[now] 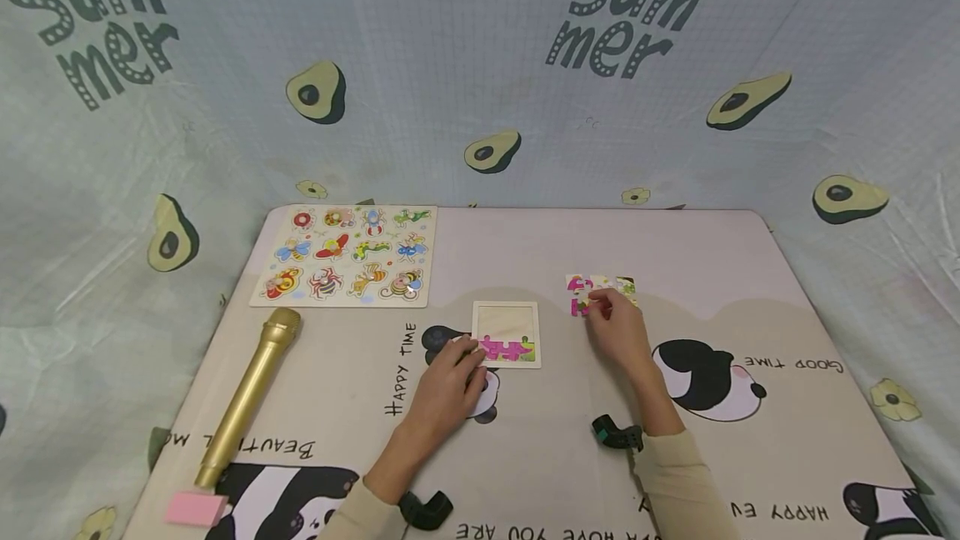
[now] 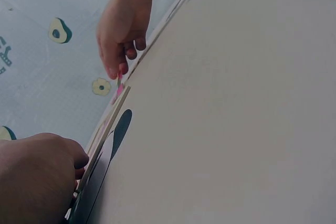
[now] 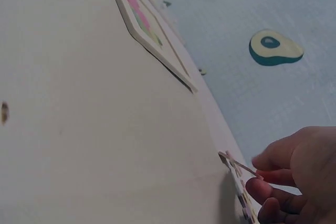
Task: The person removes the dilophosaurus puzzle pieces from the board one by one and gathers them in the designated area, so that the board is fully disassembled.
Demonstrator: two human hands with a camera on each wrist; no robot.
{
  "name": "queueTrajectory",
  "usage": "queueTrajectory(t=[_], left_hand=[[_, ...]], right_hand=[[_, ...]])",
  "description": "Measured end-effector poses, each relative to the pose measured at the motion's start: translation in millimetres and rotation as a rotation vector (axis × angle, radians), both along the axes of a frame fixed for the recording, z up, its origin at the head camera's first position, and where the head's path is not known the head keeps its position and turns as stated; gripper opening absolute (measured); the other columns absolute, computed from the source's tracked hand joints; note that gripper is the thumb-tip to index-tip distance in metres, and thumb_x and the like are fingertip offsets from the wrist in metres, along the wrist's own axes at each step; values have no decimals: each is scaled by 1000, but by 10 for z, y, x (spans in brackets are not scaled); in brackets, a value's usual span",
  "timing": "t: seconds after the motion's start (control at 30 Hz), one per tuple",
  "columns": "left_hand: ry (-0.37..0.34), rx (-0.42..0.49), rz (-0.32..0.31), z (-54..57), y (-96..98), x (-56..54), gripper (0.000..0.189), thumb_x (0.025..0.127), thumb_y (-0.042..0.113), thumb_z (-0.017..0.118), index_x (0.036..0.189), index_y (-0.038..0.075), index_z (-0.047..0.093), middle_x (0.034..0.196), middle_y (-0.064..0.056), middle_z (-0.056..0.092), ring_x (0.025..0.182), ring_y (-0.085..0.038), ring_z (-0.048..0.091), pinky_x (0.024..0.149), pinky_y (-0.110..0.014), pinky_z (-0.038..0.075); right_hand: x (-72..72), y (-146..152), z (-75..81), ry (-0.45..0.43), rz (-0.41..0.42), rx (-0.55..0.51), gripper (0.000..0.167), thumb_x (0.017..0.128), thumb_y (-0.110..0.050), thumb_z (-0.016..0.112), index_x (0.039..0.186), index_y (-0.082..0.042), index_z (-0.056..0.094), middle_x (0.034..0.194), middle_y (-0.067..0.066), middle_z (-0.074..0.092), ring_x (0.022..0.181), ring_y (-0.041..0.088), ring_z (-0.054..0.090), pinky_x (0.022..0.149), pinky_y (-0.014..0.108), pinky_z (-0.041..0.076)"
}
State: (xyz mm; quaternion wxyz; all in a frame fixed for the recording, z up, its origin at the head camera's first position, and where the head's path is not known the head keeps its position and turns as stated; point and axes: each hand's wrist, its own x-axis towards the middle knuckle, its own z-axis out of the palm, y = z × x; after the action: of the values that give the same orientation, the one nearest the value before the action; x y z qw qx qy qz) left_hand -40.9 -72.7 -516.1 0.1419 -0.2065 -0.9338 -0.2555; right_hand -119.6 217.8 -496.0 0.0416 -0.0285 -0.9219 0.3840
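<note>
A small square wooden puzzle tray (image 1: pixel 506 312) lies mid-table, with joined pink and green jigsaw pieces (image 1: pixel 506 348) along its near side. My left hand (image 1: pixel 446 382) rests its fingertips on the tray's left edge, fingers relaxed. To the right, my right hand (image 1: pixel 618 327) is over a group of loose jigsaw pieces (image 1: pixel 600 281) printed in pink, green and white. In the right wrist view, the thumb and finger of that hand pinch a thin puzzle piece (image 3: pixel 241 164), tilted up above the others. Its printed face is hidden there.
At the back left lies a board of insect pictures (image 1: pixel 345 257). A gold microphone-shaped stick (image 1: pixel 251 398) lies on the left, near a pink block (image 1: pixel 197 508). Black wrist devices (image 1: pixel 426 511) sit by both wrists. A patterned curtain (image 1: pixel 420 65) hangs behind the table.
</note>
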Motion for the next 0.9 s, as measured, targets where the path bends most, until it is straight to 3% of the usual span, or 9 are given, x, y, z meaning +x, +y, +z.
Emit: queueTrajectory(t=[0.27,0.6,0.9], left_hand=[[11,0,0,-12,-2,-2,28,93,16,68,117,3,73,125,-9,66,122,-24,63,115,-42,44],[22,9,-2,-12,-7,4,28,93,16,69,117,3,73,123,-9,66,120,-23,64,114,-43,44],[22,5,-10,-12,-11,1,28,93,16,69,117,3,73,124,-9,67,122,-24,63,114,-42,45]], right_hand=[[-17,-31,-25,43,-1,66,25,92,-16,69,110,1,69,93,15,68,84,26,60,74,34,47],[-42,-88,-95,86,-36,226,29,93,-24,69,107,1,69,89,14,61,81,28,57,68,39,46],[-27,-128,-69,78,-65,266,31,91,-28,70,105,0,70,94,15,62,80,30,62,68,48,53]])
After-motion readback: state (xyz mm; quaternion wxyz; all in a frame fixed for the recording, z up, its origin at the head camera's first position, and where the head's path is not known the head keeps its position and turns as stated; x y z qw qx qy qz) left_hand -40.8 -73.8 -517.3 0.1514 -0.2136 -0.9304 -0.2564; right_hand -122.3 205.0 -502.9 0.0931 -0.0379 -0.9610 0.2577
